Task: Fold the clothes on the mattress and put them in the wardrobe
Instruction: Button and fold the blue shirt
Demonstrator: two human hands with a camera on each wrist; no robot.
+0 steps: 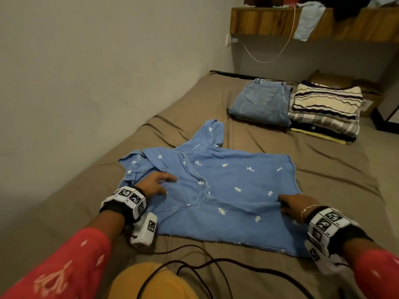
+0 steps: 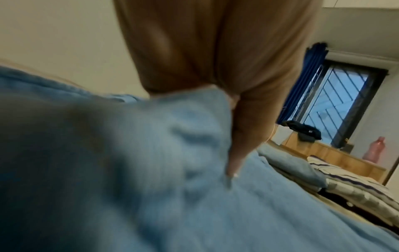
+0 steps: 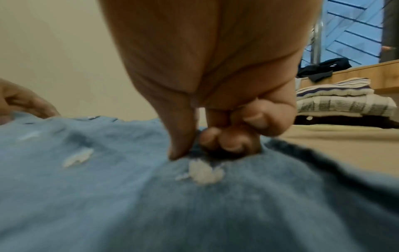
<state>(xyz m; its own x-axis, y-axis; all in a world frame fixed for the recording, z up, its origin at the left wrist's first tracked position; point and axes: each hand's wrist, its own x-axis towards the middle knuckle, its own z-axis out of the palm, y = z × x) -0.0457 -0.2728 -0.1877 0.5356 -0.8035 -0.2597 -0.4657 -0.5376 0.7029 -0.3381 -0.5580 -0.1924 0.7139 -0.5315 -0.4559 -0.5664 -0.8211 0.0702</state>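
Observation:
A blue shirt [image 1: 226, 190] with small white motifs lies spread on the brown mattress [image 1: 323, 173], one sleeve pointing toward the far end. My left hand [image 1: 157, 182] sits on its collar end, and the left wrist view shows blue cloth [image 2: 151, 187] bunched up against the palm [image 2: 215, 68] beside a down-pointing finger [image 2: 235, 153]. My right hand [image 1: 291, 203] is at the hem end; in the right wrist view its thumb and curled fingers [image 3: 226, 141] pinch a fold of the shirt [image 3: 129, 196].
Folded jeans [image 1: 263, 102] and a stack of folded striped clothes [image 1: 326, 108] lie at the mattress's far right. A wooden shelf [image 1: 269, 22] with draped clothes hangs above. The wall runs along the left. Black cables [image 1: 205, 262] cross the near edge.

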